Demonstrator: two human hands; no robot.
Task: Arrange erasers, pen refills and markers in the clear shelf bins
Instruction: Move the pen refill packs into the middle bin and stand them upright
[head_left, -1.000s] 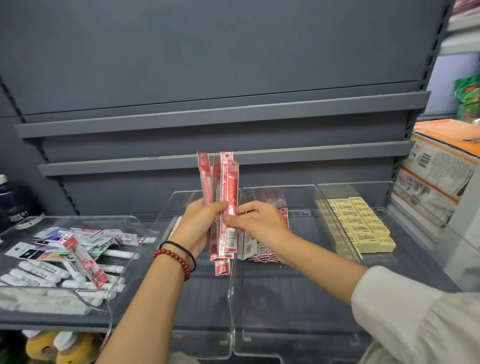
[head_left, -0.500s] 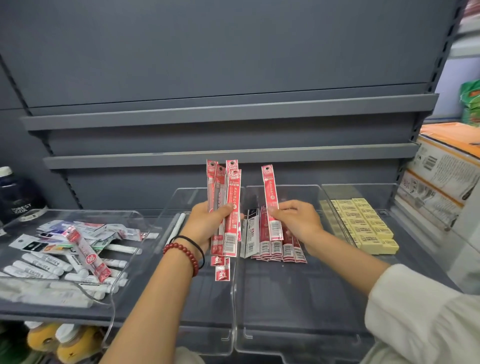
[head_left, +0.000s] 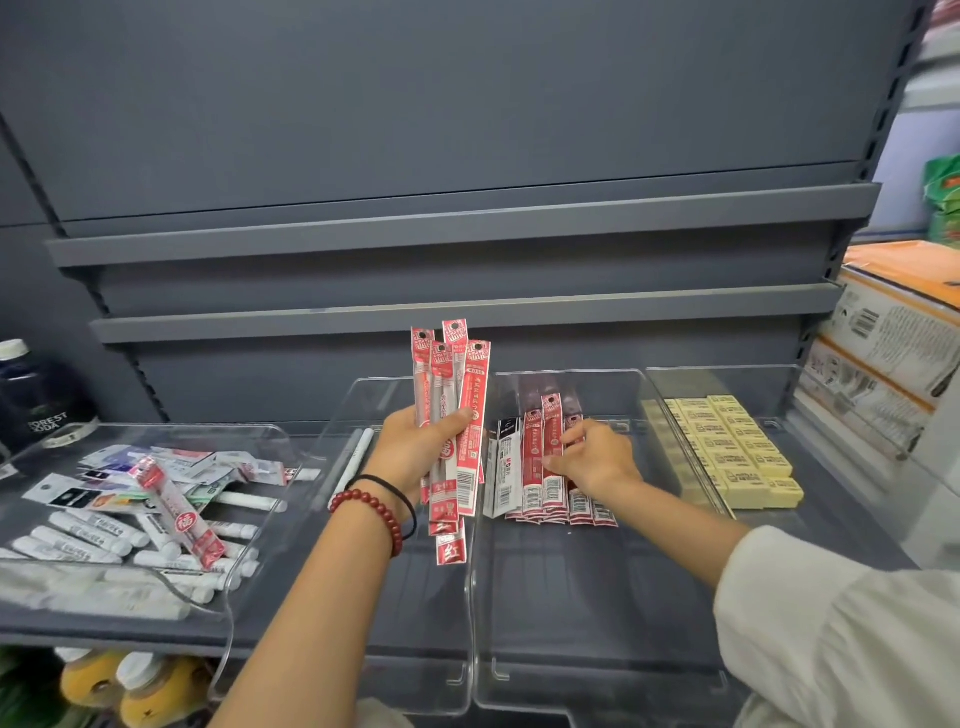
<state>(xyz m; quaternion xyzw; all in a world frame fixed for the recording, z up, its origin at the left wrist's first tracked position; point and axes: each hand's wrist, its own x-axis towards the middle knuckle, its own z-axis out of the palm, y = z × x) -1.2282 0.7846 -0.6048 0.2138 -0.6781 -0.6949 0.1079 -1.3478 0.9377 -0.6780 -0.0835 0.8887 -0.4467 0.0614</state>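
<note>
1. Above the seam between two clear bins, the left hand (head_left: 415, 457) is holding a fan of red refill packs (head_left: 451, 415) upright, fingers curled round their middles and thumb pressing across the front pack.
2. At the middle bin (head_left: 597, 670), the right hand (head_left: 592, 460) is setting one red pack (head_left: 550, 452) onto the row of refills (head_left: 540, 483) leaning against the back wall; its fingertips are pinched on that pack's edge, palm resting on the packs behind.
3. The row is standing tilted and overlapping. A push that is too firm is likely to topple the packs forward onto the bare bin floor, and the row would need rebuilding.
4. The left hand's fan is sitting uneven, with two packs hanging lower than the others. If the thumb is loosening while attention is on the right side, those low packs could be sliding out and dropping into the gap bin, where two white pens (head_left: 353, 457) are lying.
5. A black-and-white pack (head_left: 506, 467) is standing at the row's left end; sliding red packs past it risks mixing the kinds.
6. The erasers (head_left: 737, 452) are sitting stacked in the right bin, close to the right wrist; a wide pull-back of the sleeve (head_left: 831, 623) could be brushing the near stack.
7. The markers (head_left: 104, 540) are lying jumbled in the left bin with one red pack (head_left: 176, 512) stranded on top, easy to overlook.
</note>
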